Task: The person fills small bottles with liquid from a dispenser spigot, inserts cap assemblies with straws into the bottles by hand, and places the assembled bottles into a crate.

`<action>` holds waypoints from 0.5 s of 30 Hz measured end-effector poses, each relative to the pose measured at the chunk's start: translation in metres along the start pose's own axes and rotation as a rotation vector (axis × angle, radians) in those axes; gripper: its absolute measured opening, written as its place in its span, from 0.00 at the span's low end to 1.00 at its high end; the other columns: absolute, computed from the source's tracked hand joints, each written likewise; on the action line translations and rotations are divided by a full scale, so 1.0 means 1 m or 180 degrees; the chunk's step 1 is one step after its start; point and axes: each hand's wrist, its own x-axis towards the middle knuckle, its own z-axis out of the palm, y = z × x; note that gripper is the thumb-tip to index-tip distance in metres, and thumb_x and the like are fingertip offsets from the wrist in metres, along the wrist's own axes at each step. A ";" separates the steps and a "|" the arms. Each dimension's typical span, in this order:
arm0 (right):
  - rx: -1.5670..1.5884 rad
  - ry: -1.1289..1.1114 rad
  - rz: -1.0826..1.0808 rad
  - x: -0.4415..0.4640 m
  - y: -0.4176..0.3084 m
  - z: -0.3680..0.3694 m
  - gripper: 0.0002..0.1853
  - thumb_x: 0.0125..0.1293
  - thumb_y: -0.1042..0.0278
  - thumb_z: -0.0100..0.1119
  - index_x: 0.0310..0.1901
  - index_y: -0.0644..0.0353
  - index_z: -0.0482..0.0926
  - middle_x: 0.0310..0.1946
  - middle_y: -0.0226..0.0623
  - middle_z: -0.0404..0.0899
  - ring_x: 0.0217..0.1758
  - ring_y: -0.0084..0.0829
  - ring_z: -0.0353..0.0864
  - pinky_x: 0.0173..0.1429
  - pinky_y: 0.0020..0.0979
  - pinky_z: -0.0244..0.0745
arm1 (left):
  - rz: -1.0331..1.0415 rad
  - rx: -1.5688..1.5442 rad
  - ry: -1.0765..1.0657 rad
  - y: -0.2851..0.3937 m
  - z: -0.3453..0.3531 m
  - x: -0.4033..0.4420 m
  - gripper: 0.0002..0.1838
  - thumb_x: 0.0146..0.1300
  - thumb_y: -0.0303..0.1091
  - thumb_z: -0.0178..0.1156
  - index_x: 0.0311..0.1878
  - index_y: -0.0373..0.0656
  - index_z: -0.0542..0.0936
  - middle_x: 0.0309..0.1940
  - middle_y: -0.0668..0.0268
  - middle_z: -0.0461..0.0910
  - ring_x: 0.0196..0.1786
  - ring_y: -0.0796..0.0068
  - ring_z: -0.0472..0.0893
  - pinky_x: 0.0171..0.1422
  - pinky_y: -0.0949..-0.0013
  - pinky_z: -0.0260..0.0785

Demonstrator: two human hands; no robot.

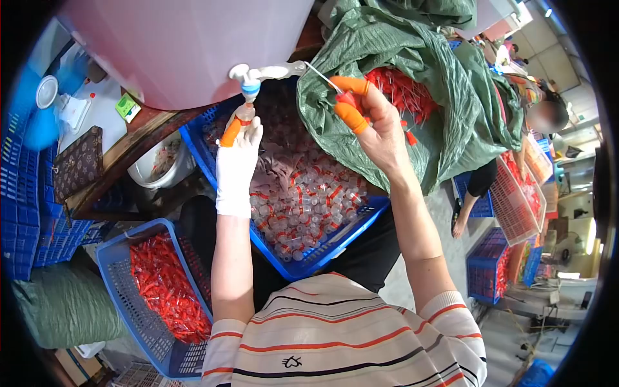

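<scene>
My left hand (pixel 237 161), in a white glove with an orange finger cot, is closed around a small clear bottle (pixel 245 111) with an orange-red band. The bottle stands upright with its mouth at the blue-and-white nozzle of a tap (pixel 250 85) on a large pinkish tank (pixel 193 45). Orange finger cots cover the thumb and a finger of my right hand (pixel 382 126), which pinches a red cap (pixel 347 99). From that cap a thin white stem (pixel 320 75) points up and left, its tip near the tap's lever (pixel 284 69).
Below my hands, a blue crate (pixel 284 267) holds many similar bottles and a cloth. A green sack (pixel 451 122) of red caps lies at right. Another blue crate (pixel 109 271), with red-capped pieces, is at lower left. A person's foot (pixel 460 222) shows at right.
</scene>
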 end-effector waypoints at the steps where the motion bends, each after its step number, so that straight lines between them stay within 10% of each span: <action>1: -0.0159 0.0058 -0.0276 0.007 -0.010 0.006 0.16 0.64 0.74 0.63 0.53 0.64 0.77 0.36 0.35 0.82 0.39 0.23 0.80 0.47 0.27 0.75 | 0.0085 0.0440 -0.0056 0.000 0.000 0.001 0.30 0.67 0.32 0.52 0.72 0.43 0.59 0.69 0.61 0.66 0.63 0.69 0.73 0.66 0.62 0.69; 4: -0.0837 0.0384 -0.1300 0.032 -0.022 0.021 0.17 0.60 0.76 0.64 0.52 0.61 0.79 0.32 0.41 0.80 0.35 0.37 0.81 0.43 0.33 0.77 | 0.0250 0.1371 -0.0051 0.002 0.001 0.004 0.29 0.67 0.33 0.53 0.70 0.43 0.59 0.69 0.61 0.65 0.63 0.67 0.72 0.66 0.60 0.69; 15: -0.1223 0.0074 -0.0744 0.050 0.016 0.045 0.16 0.57 0.77 0.66 0.48 0.58 0.79 0.35 0.44 0.83 0.39 0.43 0.85 0.40 0.37 0.79 | 0.0281 0.2856 0.0116 0.002 -0.006 0.020 0.17 0.71 0.32 0.50 0.61 0.40 0.68 0.64 0.57 0.72 0.47 0.69 0.78 0.56 0.65 0.73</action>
